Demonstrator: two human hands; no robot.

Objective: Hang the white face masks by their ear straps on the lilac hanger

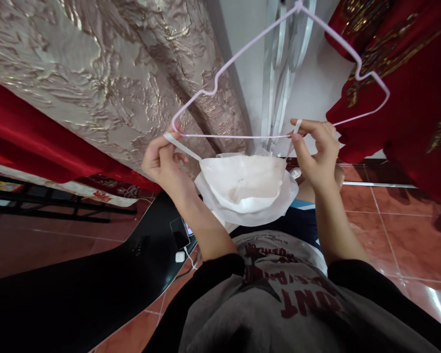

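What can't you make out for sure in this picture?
All in the head view:
- Pink clothes hanger: its hook is cut off by the top edge.
- Part of the hanger's bottom bar: hidden behind the right hand.
- Lit screen: partly hidden by the left forearm.
- Gray T-shirt: its smallest print is too small and blurred to read fully.

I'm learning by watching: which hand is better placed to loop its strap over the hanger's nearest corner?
Probably the left hand: its strap already reaches a corner of the hanger; the right hand is mid-bar.
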